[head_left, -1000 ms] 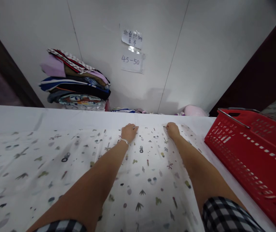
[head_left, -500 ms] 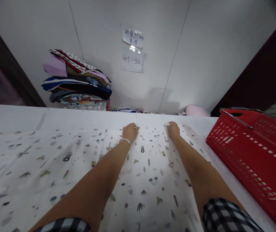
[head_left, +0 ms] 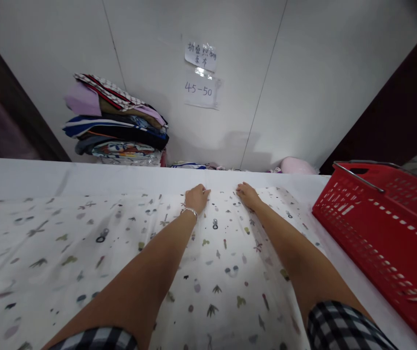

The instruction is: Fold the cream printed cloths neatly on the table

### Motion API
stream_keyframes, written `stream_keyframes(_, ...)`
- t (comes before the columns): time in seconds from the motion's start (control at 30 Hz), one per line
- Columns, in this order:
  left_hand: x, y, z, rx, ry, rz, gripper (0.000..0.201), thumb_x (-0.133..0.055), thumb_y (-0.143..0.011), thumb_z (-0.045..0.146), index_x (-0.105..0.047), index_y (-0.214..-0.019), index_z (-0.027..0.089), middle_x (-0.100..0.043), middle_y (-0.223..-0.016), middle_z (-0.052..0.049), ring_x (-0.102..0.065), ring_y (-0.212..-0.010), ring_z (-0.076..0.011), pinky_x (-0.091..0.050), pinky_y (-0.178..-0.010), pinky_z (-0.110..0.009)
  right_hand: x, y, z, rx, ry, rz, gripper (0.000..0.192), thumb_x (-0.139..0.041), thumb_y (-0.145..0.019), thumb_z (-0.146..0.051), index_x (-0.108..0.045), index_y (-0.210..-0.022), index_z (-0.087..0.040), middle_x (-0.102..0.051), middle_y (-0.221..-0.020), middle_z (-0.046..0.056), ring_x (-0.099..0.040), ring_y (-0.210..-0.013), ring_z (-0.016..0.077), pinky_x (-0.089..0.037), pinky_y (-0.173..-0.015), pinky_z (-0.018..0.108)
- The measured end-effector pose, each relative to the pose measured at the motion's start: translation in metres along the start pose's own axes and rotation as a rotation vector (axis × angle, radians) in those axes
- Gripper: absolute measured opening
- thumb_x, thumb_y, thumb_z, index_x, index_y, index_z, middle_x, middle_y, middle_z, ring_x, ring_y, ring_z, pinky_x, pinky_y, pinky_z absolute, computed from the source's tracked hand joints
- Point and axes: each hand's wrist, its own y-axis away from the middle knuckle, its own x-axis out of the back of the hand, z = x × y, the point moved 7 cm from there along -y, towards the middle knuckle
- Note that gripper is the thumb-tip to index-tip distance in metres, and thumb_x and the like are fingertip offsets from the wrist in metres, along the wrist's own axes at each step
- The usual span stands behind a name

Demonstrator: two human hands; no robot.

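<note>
Cloth: white printed cloth [head_left: 84,243] with little pictures on it, spread flat on the table [head_left: 29,172], filling the picture from 9 o'clock to 5 o'clock.
Left hand: the left hand [head_left: 197,198] lies on the far edge of the cloth near 12 o'clock, fingers curled down on the edge; I cannot tell if it pinches it.
Bracelet: a silver bracelet [head_left: 190,211] sits on the left wrist.
Right hand: the right hand [head_left: 246,193] lies flat and open on the cloth, just at 3 o'clock of the left hand.
Basket: a red basket [head_left: 383,233] stands at 3 o'clock, beside the cloth.
Pile: folded clothes [head_left: 115,124] are stacked by the wall at 11 o'clock.
Note: a paper note [head_left: 201,90] on the wall says 45-50.
</note>
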Motion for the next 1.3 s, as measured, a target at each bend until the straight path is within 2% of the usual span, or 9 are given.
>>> stream_keyframes(0.17, 0.000, 0.000, -0.001, 0.000, 0.020, 0.008, 0.026, -0.044, -0.087, 0.045, -0.056, -0.085, 0.022, -0.069, -0.091, -0.004, -0.061, -0.089, -0.0211, -0.035, -0.086, -0.035, 0.011, -0.003, -0.011, -0.053, 0.070, 0.055, 0.008, -0.054, -0.085, -0.018, -0.062, -0.084, -0.018, -0.064, -0.104, 0.007, -0.051, -0.111, 0.0198, -0.035, -0.094, 0.030)
stream_keyframes(0.37, -0.001, -0.001, -0.002, -0.008, -0.006, 0.039, 0.024, -0.046, -0.087, 0.043, -0.056, -0.086, 0.022, -0.068, -0.092, -0.005, -0.060, -0.092, -0.0219, -0.035, -0.087, -0.036, 0.009, -0.009, -0.004, -0.282, 0.068, 0.046, 0.013, -0.052, -0.086, -0.021, -0.064, -0.083, -0.019, -0.067, -0.092, 0.006, -0.057, -0.092, 0.0191, -0.035, -0.086, 0.030)
stream_keyframes(0.57, 0.006, 0.004, 0.005, -0.036, -0.039, 0.083, 0.017, -0.046, -0.087, 0.033, -0.058, -0.093, 0.021, -0.065, -0.101, -0.007, -0.056, -0.099, -0.0243, -0.035, -0.089, -0.039, 0.005, -0.005, -0.004, -0.265, 0.058, 0.056, 0.016, -0.048, -0.088, -0.022, -0.064, -0.090, -0.020, -0.067, -0.101, 0.005, -0.056, -0.099, 0.0187, -0.033, -0.089, 0.030)
stream_keyframes(0.63, 0.009, 0.011, 0.016, -0.144, -0.062, 0.109, 0.020, -0.044, -0.088, 0.028, -0.058, -0.100, 0.021, -0.062, -0.112, -0.009, -0.052, -0.109, -0.0244, -0.033, -0.095, -0.039, 0.005, -0.003, -0.004, -0.251, 0.056, 0.061, 0.018, -0.046, -0.089, -0.022, -0.064, -0.091, -0.020, -0.067, -0.101, 0.005, -0.056, -0.100, 0.0185, -0.033, -0.090, 0.030)
stream_keyframes(0.77, -0.006, 0.032, 0.045, -0.467, -0.073, -0.064, 0.032, -0.039, -0.091, 0.033, -0.053, -0.118, 0.024, -0.051, -0.135, -0.006, -0.040, -0.126, -0.0211, -0.022, -0.108, -0.039, 0.005, -0.002, -0.005, -0.238, 0.052, 0.075, 0.020, -0.045, -0.090, -0.023, -0.064, -0.095, -0.020, -0.067, -0.103, 0.005, -0.056, -0.102, 0.0186, -0.033, -0.093, 0.031)
stream_keyframes(0.87, -0.022, 0.039, 0.047, -0.499, -0.097, -0.211, 0.045, -0.037, -0.091, 0.047, -0.046, -0.128, 0.024, -0.040, -0.146, -0.006, -0.029, -0.136, -0.0228, -0.017, -0.112, -0.044, 0.004, -0.003, -0.005, -0.233, 0.049, 0.067, 0.021, -0.045, -0.090, -0.022, -0.064, -0.100, -0.021, -0.067, -0.106, 0.004, -0.057, -0.104, 0.0181, -0.034, -0.095, 0.031)
stream_keyframes(0.97, -0.027, 0.037, 0.043, -0.478, -0.118, -0.227, 0.049, -0.035, -0.090, 0.051, -0.043, -0.132, 0.026, -0.035, -0.149, -0.006, -0.024, -0.139, -0.0232, -0.015, -0.113, -0.045, 0.011, 0.001, 0.000, -0.231, 0.058, 0.069, 0.028, -0.047, -0.090, -0.024, -0.060, -0.114, -0.021, -0.059, -0.126, 0.006, -0.049, -0.119, 0.0185, -0.031, -0.101, 0.032)
stream_keyframes(1.13, -0.026, 0.035, 0.044, -0.500, -0.134, -0.205, 0.049, -0.034, -0.091, 0.051, -0.044, -0.132, 0.026, -0.036, -0.148, -0.007, -0.026, -0.138, -0.0243, -0.017, -0.113, -0.046, 0.043, 0.040, 0.044, -0.270, 0.127, 0.096, 0.040, -0.041, -0.094, -0.031, -0.047, -0.131, -0.018, -0.037, -0.146, 0.011, -0.025, -0.138, 0.0243, -0.018, -0.111, 0.045)
stream_keyframes(1.3, -0.028, 0.035, 0.044, -0.503, -0.189, -0.244, 0.056, -0.027, -0.092, 0.053, -0.039, -0.137, 0.022, -0.032, -0.150, -0.008, -0.023, -0.139, -0.0250, -0.017, -0.112, -0.048, 0.059, 0.091, 0.118, -0.558, 0.178, -0.074, 0.055, -0.033, -0.094, -0.046, -0.036, -0.140, -0.016, -0.028, -0.151, 0.012, -0.019, -0.140, 0.0249, -0.014, -0.111, 0.048)
